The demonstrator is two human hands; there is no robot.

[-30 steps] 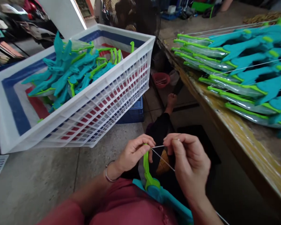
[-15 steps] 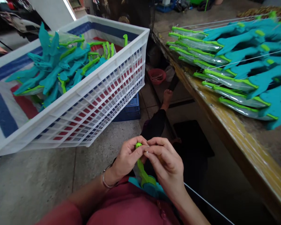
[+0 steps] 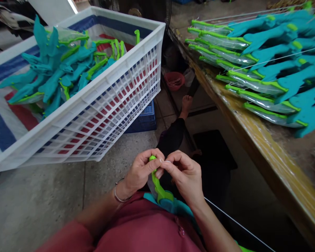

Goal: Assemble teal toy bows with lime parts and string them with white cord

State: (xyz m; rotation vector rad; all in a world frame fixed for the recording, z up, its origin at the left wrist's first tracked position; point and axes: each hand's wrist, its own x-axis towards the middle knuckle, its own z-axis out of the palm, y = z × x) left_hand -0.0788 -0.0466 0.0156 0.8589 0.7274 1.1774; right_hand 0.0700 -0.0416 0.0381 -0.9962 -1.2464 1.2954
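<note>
My left hand is closed around the lime-green upper end of a teal-and-green piece with a clear plastic side. The piece's teal part lies against my lap, partly behind my right wrist. My right hand pinches a thin white string right beside the left fingertips, and the two hands touch. Any loop or knot there is hidden by the fingers. A longer stretch of white string runs from under the right wrist toward the lower right.
A white plastic basket with a striped liner holds a pile of similar teal-and-green pieces. Rows of them lie on the table at right, strings across them. Beyond are a blue crate, a pink bowl and a bare foot.
My right hand has moved left to meet the left hand, and the string stretched between them has shortened. My view has shifted slightly right and down.
</note>
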